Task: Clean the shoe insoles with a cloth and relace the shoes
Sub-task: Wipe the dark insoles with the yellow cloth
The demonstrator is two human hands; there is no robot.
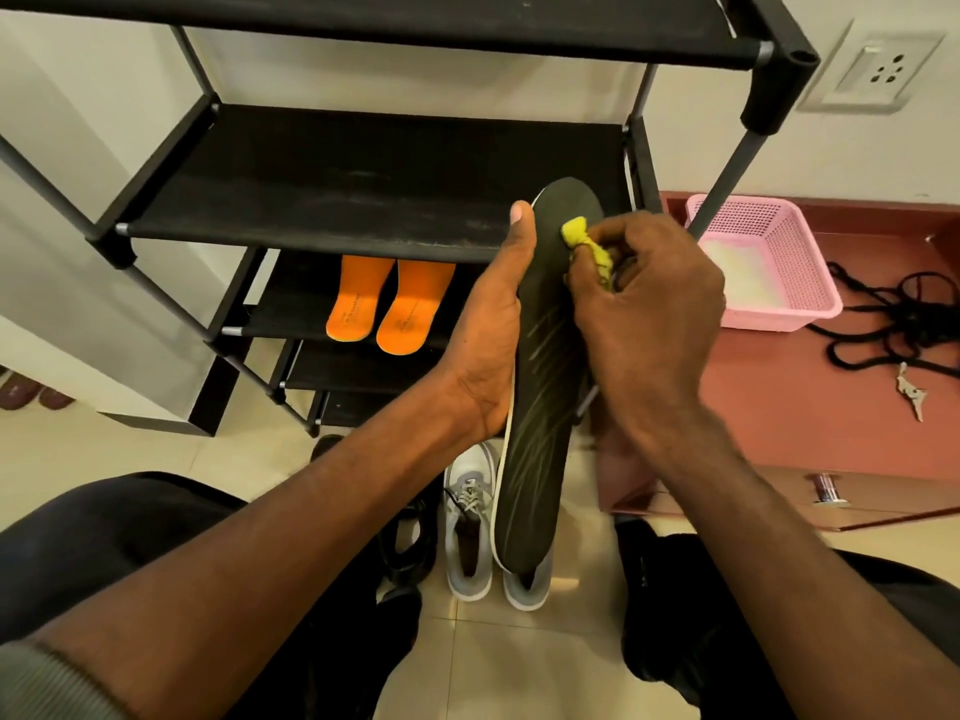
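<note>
A long dark olive insole stands nearly upright in front of me, toe end up. My left hand grips its left edge, thumb along the rim. My right hand pinches a bunched yellow cloth and presses it on the insole's upper part. Pale streaks mark the insole's surface. Below it, a pair of grey-white sneakers stands on the floor; the left one carries grey laces. Two orange insoles lie on a lower rack shelf. Loose black laces lie tangled on the reddish cabinet top.
A black shoe rack with several shelves fills the view ahead. A pink plastic basket sits on the reddish low cabinet at right, with a bunch of keys near the laces. Dark shoes stand left of the sneakers.
</note>
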